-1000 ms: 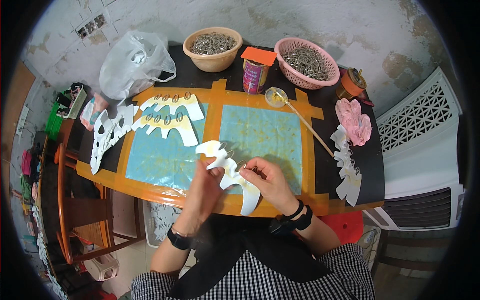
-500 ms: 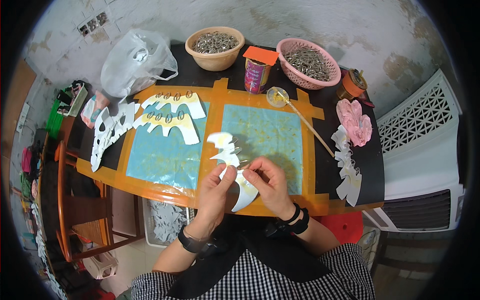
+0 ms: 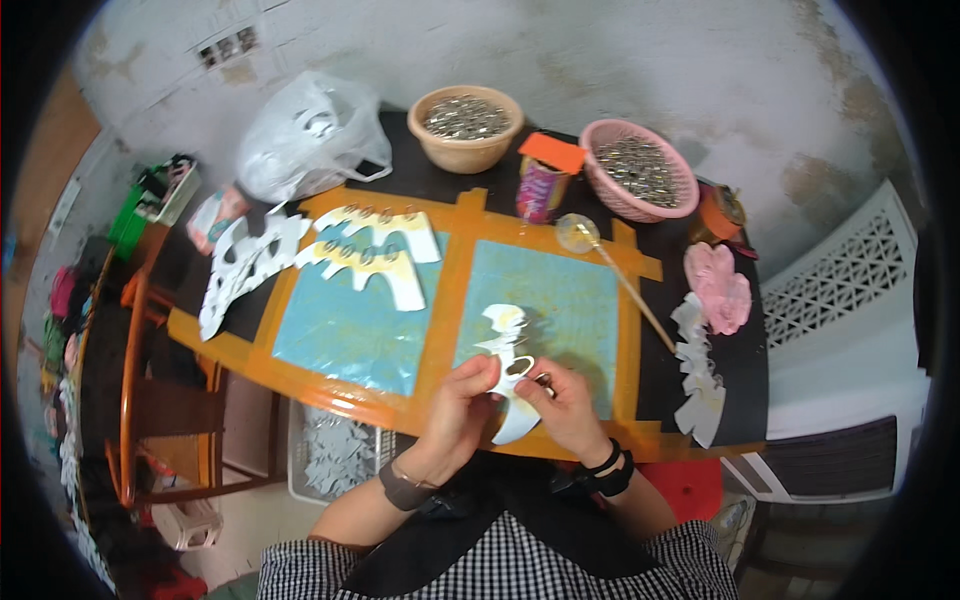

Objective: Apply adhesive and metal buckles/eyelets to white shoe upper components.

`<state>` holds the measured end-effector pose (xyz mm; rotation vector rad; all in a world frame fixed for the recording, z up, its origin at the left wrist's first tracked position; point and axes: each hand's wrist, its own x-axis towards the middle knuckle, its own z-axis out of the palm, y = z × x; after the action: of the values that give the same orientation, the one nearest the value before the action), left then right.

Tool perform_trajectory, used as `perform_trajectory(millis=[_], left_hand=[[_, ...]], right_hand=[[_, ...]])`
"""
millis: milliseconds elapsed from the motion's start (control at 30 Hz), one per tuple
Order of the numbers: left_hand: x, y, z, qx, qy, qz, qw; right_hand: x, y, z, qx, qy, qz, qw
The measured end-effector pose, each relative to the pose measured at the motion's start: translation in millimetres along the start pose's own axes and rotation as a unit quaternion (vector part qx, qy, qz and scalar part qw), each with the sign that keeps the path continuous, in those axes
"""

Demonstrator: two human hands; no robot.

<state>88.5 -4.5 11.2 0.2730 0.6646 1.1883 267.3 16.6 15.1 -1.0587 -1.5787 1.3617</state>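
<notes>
A curved white cut-out piece [image 3: 516,421] with pointed teeth and yellowish smears is held up over the near edge of the right blue sheet [image 3: 560,300]. My left hand [image 3: 465,392] is closed, pinching the piece at its middle between thumb and fingers. Against the same spot, my right hand [image 3: 568,405] is closed on a metal ring [image 3: 521,366], with its thumb by the ring's lower edge. More small rings seem to stand along the piece's upper part, though blurred. Two similar white pieces [image 3: 408,291] with rings along their tops lie on the left blue sheet [image 3: 340,335].
Along the back stand a clear plastic bag [image 3: 310,140], an orange bowl [image 3: 465,155] and pink basket [image 3: 640,207] of metal rings, and a purple cup [image 3: 540,195]. A stick [image 3: 640,300] rests across a small round lid [image 3: 577,233]. Pink cloth [image 3: 717,285] lies at right.
The whole view has shifted and tilted, so the table appears lower and to the right. The ring in my right hand now shows its open loop against the white piece.
</notes>
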Motion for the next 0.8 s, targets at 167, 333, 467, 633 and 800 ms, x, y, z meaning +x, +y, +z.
perform_trajectory(millis=[167,333,467,633,800], left_hand=[[5.5,-3.7,2.9,0.148,-0.028,0.024,0.988],[11.8,-1.6,-3.2,0.224,-0.132,-0.097,0.961],[23.4,3.8,11.1,0.244,-0.386,-0.166,0.874],[5.0,15.3,10.5,0.307,-0.336,-0.112,0.883],[-27.1,60.4,-19.7,0.408,-0.216,-0.045,0.886]], right_hand=[[-12.5,5.0,-0.9,0.036,0.069,-0.025,0.997],[-28.1,-19.4,-50.3,0.010,0.028,0.015,0.999],[-43.0,-26.4,-111.2,0.004,0.145,0.053,0.988],[-52.1,-16.6,-197.8,-0.127,0.284,0.051,0.949],[-84.9,21.5,-226.0,-0.645,0.306,0.081,0.695]])
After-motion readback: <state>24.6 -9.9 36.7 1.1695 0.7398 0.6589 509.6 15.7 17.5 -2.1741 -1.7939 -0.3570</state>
